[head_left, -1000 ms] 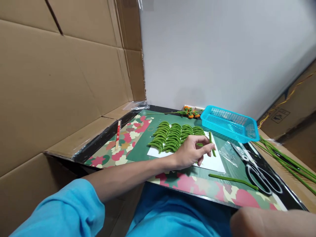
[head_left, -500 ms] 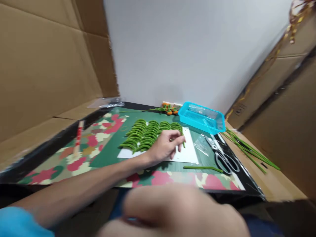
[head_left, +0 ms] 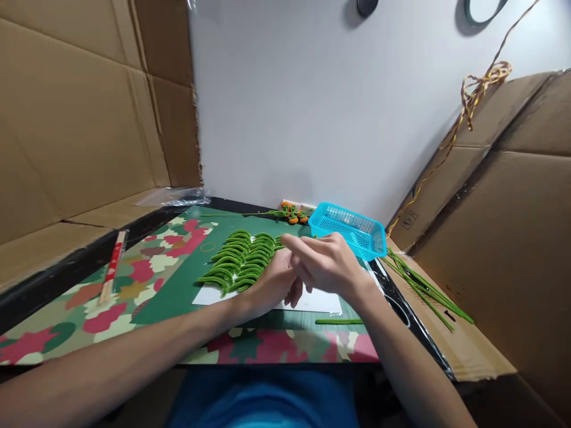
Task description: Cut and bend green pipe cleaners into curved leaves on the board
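Note:
Over the right part of a white sheet (head_left: 332,302), my two hands meet. My left hand (head_left: 277,278) has curled fingers, partly covered by the other hand. Crossing above it, my right hand (head_left: 332,264) has its fingers bent inward against the left. Whatever lies between the fingers is hidden. Beside my left hand, short curved green pipe cleaners (head_left: 241,258) lie in neat columns on the sheet; the right columns are largely covered by my hands. A straight green pipe cleaner (head_left: 339,321) lies in front of the sheet, its right end behind my right forearm.
A blue plastic basket (head_left: 348,229) stands at the back, beside orange flowers (head_left: 292,214) on green stems. Scissors (head_left: 404,309) are mostly hidden by my right arm. Long green pipe cleaners (head_left: 428,285) lie on cardboard at right. A red-wrapped wooden stick (head_left: 113,267) lies at left.
My right hand, blurred close to the camera before, has moved forward onto my left hand. The left hand has stayed over the sheet. The view has tilted up and shifted right.

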Demonstrator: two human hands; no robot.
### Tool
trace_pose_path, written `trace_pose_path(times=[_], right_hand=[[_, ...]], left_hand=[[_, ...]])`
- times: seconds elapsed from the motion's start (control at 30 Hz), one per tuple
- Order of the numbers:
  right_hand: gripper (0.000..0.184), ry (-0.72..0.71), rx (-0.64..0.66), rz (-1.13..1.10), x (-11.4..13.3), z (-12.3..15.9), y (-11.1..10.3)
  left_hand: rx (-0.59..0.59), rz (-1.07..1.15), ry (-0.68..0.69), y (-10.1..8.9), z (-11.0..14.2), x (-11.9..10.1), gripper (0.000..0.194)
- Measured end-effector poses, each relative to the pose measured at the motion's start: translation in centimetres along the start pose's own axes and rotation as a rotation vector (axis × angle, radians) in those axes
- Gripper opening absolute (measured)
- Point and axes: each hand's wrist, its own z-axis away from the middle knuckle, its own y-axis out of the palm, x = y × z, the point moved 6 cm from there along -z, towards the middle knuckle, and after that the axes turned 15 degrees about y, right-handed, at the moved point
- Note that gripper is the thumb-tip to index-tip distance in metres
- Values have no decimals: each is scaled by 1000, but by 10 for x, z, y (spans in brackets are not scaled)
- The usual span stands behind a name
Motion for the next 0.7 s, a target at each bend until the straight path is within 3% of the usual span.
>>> trace_pose_path(times=[0.13, 0.23, 0.37, 0.5, 0.6, 0.7], right_hand=[[34, -238, 64, 67, -2, 11, 9], [34, -291, -22, 32, -6, 11, 13], [33, -220, -126, -12, -18, 14, 16], [24, -17, -208, -81, -39, 18, 16], [23, 118, -199, -130, -59, 15, 19], [21, 138, -181, -108, -71, 13, 23]], left_hand=[[-8, 71, 57, -1, -4, -2, 59], [-29, 88, 7, -4, -7, 1, 55], [-24, 62, -8, -8, -10, -3, 56], [-38, 29, -18, -12, -12, -8, 48], [-52, 27, -32, -12, -12, -9, 39], [-39, 26, -60, -8, -9, -7, 33]])
